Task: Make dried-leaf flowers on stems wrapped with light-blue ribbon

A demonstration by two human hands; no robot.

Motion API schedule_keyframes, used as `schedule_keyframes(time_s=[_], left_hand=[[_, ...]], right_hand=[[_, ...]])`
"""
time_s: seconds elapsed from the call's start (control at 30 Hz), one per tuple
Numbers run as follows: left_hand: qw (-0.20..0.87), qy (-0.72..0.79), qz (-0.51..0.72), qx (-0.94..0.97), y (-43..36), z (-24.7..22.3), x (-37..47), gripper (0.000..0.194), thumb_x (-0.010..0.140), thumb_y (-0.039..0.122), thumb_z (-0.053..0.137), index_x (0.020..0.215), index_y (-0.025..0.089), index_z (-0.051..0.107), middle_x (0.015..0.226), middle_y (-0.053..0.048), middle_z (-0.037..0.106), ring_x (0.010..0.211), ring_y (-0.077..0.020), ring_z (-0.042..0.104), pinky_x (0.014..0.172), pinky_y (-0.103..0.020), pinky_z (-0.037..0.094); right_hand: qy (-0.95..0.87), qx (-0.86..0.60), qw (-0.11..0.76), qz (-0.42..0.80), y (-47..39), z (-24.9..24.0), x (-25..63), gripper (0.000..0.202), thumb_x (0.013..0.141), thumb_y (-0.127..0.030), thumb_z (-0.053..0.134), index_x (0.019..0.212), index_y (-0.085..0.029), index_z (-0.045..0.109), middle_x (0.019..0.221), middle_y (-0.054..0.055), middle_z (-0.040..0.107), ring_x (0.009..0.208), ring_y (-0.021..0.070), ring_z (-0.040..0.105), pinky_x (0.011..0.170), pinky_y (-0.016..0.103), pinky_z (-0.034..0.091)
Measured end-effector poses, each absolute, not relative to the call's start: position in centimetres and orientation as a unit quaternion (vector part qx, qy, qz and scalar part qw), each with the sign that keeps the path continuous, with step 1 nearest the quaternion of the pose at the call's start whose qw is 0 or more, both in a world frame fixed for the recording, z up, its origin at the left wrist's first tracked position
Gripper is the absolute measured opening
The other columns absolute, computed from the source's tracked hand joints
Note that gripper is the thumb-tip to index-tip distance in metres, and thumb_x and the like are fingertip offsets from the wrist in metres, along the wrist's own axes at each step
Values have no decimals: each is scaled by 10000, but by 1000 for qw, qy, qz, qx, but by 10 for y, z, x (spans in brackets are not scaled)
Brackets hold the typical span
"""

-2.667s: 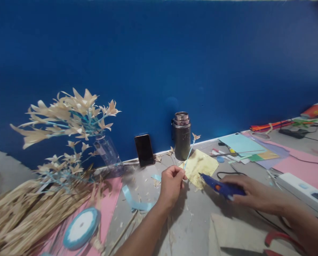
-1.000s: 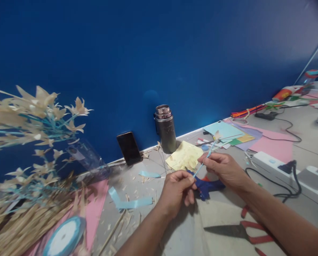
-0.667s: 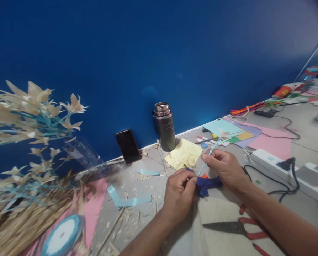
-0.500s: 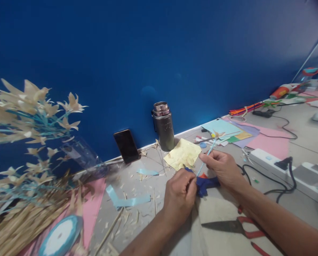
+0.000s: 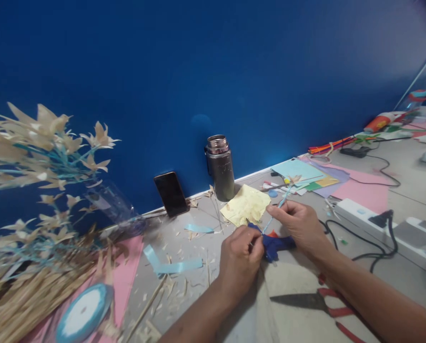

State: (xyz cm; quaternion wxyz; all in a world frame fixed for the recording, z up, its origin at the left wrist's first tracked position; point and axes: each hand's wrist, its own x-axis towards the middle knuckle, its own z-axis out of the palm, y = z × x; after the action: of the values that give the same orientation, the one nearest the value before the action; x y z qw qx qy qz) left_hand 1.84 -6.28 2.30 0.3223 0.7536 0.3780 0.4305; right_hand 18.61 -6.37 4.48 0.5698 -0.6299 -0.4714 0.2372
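Pinching one flower stem [image 5: 284,197]: two hands [image 5: 239,255] [image 5: 301,226]

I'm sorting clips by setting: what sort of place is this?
Most likely a handicraft workspace: the left hand and right hand hold a blue-wrapped flower stem, with a ribbon spool and red-handled scissors lying nearby.

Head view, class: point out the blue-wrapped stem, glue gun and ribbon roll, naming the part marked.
Blue-wrapped stem [image 5: 285,196], head view: its upper length.
Glue gun [image 5: 278,244], head view: its body.
Ribbon roll [image 5: 77,314], head view: its white side.
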Motion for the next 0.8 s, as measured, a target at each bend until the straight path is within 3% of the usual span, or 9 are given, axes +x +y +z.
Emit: schedule_keyframes(time_s=[0.1, 0.23, 0.43, 0.5, 0.67, 0.8], left_hand=[[389, 401, 436, 706, -63, 24, 20, 162, 813, 171, 575, 681, 201, 663, 650, -17, 614, 624, -152, 550, 612, -257, 399], [587, 417, 404, 564, -59, 25, 22, 162, 802, 290, 601, 675, 191, 581, 502, 39, 524, 350, -94, 441, 398, -229, 295], [706, 369, 393, 459, -54, 26, 18, 185, 736, 288, 669, 660, 166, 554, 526, 36, 566, 298, -53, 428, 356, -196, 251], [730, 351, 385, 443, -54, 26, 17, 196, 723, 291, 689, 664, 163, 552, 537, 39, 569, 292, -47, 424, 349, -193, 242], [727, 342, 379, 459, -56, 24, 17, 182, 724, 277, 688, 678, 160, 558, 529, 37, 572, 293, -46, 435, 349, -188, 243], [694, 371, 382, 485, -62, 23, 20, 160, 718, 276, 677, 678, 160, 574, 478, 42, 546, 294, -66, 450, 331, -190, 246]], right_hand=[[-467, -619, 567, 277, -62, 41, 188, 513, 692, -622, 740, 508, -211, 495, 515, -34, 448, 527, 121, 386, 516, 274, 332], [-463, -536, 566, 422, -61, 37, 194, 465, 746, -643, 701, 703, -184, 639, 598, -27, 475, 554, 122, 401, 514, 262, 333], [-476, -447, 539, 532, -62, 36, 196, 441, 780, -541, 739, 1008, -165, 723, 655, -26, 485, 585, 114, 405, 538, 257, 330], [-479, -468, 531, 520, -62, 35, 196, 445, 770, -550, 748, 976, -156, 732, 621, -36, 469, 566, 110, 396, 531, 259, 318], [-500, -545, 528, 416, -62, 38, 194, 441, 734, -591, 752, 640, -169, 667, 562, -36, 454, 540, 108, 373, 519, 272, 320], [-510, -579, 518, 369, -66, 45, 192, 445, 710, -587, 745, 562, -188, 615, 579, -5, 502, 576, 140, 421, 543, 288, 356]])
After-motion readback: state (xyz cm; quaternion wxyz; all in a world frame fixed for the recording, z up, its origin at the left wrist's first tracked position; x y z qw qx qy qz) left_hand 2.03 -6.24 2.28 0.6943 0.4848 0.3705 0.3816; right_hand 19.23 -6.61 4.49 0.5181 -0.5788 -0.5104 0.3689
